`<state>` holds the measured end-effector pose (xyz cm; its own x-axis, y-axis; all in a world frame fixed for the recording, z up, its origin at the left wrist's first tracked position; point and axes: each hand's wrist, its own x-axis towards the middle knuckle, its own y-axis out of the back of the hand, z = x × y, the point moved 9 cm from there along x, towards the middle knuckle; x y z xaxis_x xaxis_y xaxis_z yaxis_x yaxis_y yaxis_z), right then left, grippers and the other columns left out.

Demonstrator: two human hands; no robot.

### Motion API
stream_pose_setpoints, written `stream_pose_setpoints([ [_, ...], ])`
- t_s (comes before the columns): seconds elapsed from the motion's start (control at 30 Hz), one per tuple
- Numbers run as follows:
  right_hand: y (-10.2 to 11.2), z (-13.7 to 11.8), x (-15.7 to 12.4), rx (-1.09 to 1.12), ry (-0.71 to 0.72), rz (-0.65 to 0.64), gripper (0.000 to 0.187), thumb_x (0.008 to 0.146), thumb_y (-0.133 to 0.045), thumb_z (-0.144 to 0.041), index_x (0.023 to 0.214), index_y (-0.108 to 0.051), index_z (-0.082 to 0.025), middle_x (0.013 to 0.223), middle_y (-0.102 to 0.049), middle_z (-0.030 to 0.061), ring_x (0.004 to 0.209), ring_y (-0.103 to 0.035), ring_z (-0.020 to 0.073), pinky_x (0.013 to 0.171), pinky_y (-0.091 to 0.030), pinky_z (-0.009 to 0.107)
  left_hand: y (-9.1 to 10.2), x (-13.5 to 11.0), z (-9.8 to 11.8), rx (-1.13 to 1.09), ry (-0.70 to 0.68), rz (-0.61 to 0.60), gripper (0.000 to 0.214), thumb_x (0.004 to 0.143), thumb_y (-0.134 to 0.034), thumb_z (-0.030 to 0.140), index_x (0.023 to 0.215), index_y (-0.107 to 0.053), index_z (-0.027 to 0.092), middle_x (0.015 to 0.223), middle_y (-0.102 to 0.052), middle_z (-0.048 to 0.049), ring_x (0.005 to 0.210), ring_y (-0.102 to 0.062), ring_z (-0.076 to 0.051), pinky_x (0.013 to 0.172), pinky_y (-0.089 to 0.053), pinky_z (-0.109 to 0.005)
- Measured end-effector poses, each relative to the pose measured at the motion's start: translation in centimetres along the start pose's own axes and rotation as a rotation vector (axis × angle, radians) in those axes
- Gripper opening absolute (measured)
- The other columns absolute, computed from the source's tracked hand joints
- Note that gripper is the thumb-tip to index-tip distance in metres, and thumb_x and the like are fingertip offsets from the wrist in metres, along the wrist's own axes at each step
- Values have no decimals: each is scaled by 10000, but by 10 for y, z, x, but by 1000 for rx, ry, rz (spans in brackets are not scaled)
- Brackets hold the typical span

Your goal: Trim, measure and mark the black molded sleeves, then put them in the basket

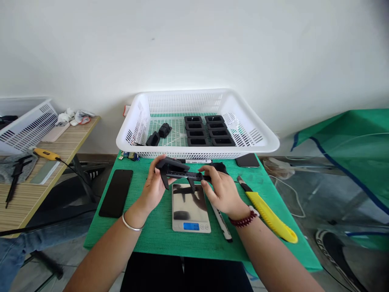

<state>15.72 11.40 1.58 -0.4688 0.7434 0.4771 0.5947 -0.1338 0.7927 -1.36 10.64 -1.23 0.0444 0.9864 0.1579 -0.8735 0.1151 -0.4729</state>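
Note:
My left hand [154,188] is closed round a black hollow block [172,164], held above the scale's back edge. A black caliper [182,175] lies along the block's near side, its jaws pointing down and apart. My right hand [223,190] grips the caliper's beam with thumb and fingers. Whether the jaws touch the block I cannot tell. Below them is a small silver digital scale [191,205] with a lit blue display. A white marker [223,225] rests beside the scale, partly under my right hand.
A white basket [197,150] with several black frames [197,142] and loose black pieces stands behind. On the green cloth are a phone [116,194], a yellow-handled knife [272,215] and another marker [197,161]. At left, a wooden table [77,138] carries another caliper [16,178].

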Motion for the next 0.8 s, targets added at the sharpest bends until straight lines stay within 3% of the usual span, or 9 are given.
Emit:
stream_pose_setpoints([
  [0.13,-1,-3,-1,39,25,-7,316,961,-323,-352,1148,-466,-141,832,-656,78,686,-620,204,630,-461,328,-4,-1,4,-39,-11,-6,424,905,-378,603,1209,-504,336,1304,-565,-48,1284,-489,-268,1052,-410,-524],
  [0.33,-3,-3,0,15,42,-7,296,948,-373,-343,1163,-460,-158,875,-663,79,718,-627,206,644,-483,340,-6,0,8,-72,14,-2,391,930,-335,577,1160,-514,316,1313,-584,-52,1284,-495,-266,1069,-377,-527],
  [0.47,4,-4,-1,-29,90,91,332,889,-520,-356,1164,-478,-175,942,-672,88,803,-640,220,706,-513,365,2,1,9,-82,33,46,370,956,-327,495,1270,-447,343,1309,-594,-52,1308,-475,-250,1075,-376,-499],
  [0.6,17,5,-4,-54,51,220,327,869,-576,-364,1144,-507,-202,943,-676,86,773,-643,219,693,-530,375,4,3,15,-56,7,48,528,923,-298,539,1416,-329,352,1328,-585,-45,1347,-426,-263,1070,-377,-514],
  [0.8,26,17,-8,-54,-33,316,350,843,-636,-382,1122,-526,-201,825,-687,44,689,-661,186,636,-547,322,8,0,15,-80,-63,32,482,860,-445,566,1221,-577,274,1261,-619,-55,1276,-493,-289,1072,-386,-496],
])
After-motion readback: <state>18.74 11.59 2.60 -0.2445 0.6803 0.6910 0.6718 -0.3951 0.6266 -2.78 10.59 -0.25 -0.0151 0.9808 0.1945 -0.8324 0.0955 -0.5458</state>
